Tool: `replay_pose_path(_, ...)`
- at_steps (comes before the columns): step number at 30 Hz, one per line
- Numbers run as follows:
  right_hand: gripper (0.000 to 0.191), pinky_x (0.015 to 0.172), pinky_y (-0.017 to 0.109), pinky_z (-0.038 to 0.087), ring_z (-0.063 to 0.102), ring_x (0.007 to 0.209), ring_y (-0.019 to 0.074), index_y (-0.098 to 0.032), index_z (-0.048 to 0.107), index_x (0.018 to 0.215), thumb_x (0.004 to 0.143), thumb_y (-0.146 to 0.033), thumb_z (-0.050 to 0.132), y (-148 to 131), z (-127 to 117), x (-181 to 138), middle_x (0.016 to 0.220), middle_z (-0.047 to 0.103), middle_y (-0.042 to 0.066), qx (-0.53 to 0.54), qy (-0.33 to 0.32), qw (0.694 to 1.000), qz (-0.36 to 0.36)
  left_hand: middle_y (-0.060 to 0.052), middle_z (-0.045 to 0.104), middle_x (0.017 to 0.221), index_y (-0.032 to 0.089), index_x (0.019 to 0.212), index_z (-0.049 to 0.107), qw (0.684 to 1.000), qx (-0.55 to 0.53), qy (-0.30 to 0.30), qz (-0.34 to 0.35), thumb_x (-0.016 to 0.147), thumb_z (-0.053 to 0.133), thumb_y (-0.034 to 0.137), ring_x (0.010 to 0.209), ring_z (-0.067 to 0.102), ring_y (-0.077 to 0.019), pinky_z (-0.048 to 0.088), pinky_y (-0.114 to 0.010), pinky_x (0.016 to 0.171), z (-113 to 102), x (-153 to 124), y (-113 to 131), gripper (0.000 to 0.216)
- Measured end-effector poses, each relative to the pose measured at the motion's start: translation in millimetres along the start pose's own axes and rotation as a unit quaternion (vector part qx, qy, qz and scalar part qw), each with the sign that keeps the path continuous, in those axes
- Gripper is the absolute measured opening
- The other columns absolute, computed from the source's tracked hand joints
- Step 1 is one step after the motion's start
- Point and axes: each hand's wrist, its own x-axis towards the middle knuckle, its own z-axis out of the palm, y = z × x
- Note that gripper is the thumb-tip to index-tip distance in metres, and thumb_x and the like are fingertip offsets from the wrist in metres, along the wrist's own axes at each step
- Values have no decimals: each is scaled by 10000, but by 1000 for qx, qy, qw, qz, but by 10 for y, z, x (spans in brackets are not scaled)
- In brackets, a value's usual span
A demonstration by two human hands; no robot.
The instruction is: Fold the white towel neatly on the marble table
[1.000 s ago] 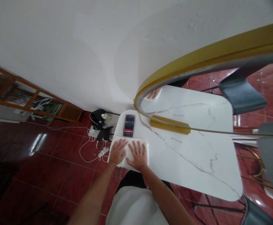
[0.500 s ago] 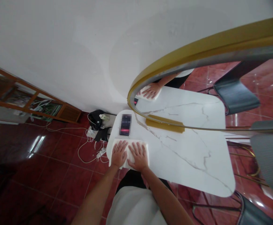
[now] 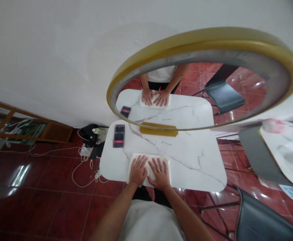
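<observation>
Under both my hands lies a folded white cloth (image 3: 146, 183), flat on the marble-patterned white table (image 3: 194, 150) at its near edge. My left hand (image 3: 138, 170) rests palm down on the cloth's left half, fingers stretched and slightly apart. Beside it, my right hand (image 3: 160, 174) presses flat on the right half with spread fingers. A phone (image 3: 119, 136), its screen blurred, lies farther back on the table, left of the cloth and touched by neither hand.
A round gold-framed mirror (image 3: 204, 40) stands on a gold base (image 3: 159, 129) at the table's back, reflecting my hands. Cables and a black bag (image 3: 89, 135) are on the red floor to the left. A dark chair (image 3: 262, 217) stands at front right.
Both hands and the cloth have slid to the right along the table, away from the phone and the left end. My view has shifted right, showing more of the mirror.
</observation>
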Motion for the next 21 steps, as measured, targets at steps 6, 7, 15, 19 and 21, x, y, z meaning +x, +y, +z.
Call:
replay_pose_path(6,787,1100,558,74,136,1395,331,-272,194,1466,776,-455,524,364,-42,-212,1523,210,44,-9,2,1000,17,21,327,1488,282,1457,232,1000,-9,-10,28,853,424,237,1386,248,-210,215,-447,1127,145,153,346,635)
replay_pose_path(7,785,1100,557,72,136,1396,331,-274,195,1465,776,-455,525,399,-43,-213,1523,212,42,-9,3,1000,16,17,329,1487,281,1457,231,999,-10,-11,29,849,427,236,1384,253,-212,217,-447,1126,157,170,360,641)
replay_pose_path(15,795,1107,549,65,144,1394,326,-281,197,1464,768,-468,533,560,-73,-59,1525,202,36,4,-3,1000,3,21,327,1487,290,1453,243,999,-3,-17,31,852,417,238,1385,253,-204,202,-437,1131,166,331,327,628)
replay_pose_path(19,782,1108,549,63,130,1398,325,-276,201,1463,776,-461,526,624,-97,67,1528,188,39,1,-2,1000,14,37,314,1492,296,1447,259,999,-3,-21,36,851,419,245,1388,246,-200,194,-438,1134,163,499,300,619)
replay_pose_path(21,777,1108,550,64,125,1399,325,-273,203,1463,780,-463,522,653,-107,140,1530,180,40,1,1,1000,19,35,320,1489,294,1444,267,999,-4,-19,39,850,419,247,1387,248,-201,187,-440,1136,160,594,283,614)
